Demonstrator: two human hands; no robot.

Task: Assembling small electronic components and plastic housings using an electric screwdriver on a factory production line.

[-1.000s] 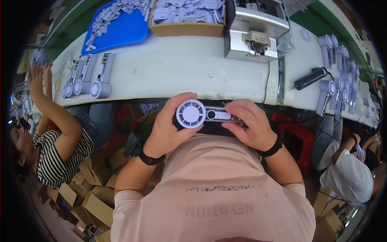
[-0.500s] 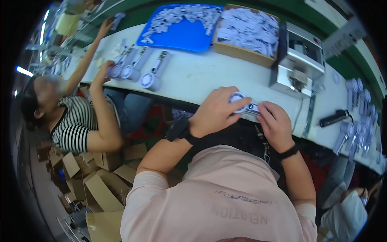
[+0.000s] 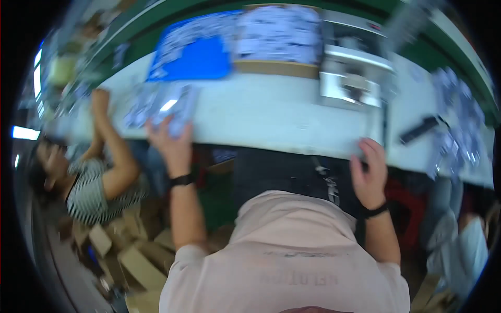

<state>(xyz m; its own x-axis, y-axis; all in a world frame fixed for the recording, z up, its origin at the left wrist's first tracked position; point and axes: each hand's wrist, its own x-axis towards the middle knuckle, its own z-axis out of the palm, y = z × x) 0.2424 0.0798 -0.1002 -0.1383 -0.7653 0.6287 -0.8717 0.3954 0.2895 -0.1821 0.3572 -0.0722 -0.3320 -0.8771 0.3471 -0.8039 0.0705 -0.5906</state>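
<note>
Your left hand (image 3: 174, 148), at ten o'clock, has its fingers spread at the round end of a pale handheld fan (image 3: 183, 107) on the table (image 3: 261, 112); blur hides whether they grip it. At two o'clock, your right hand (image 3: 370, 175) is released, fingers parted. Farther out at eleven, a blue tray (image 3: 206, 60) holds small pale parts; at twelve, a cardboard box (image 3: 276, 68) is filled with pale pieces.

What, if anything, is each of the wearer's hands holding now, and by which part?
The right hand holds nothing visible. The left hand is at the round end of a lilac handheld fan; blur hides whether it grips.
</note>
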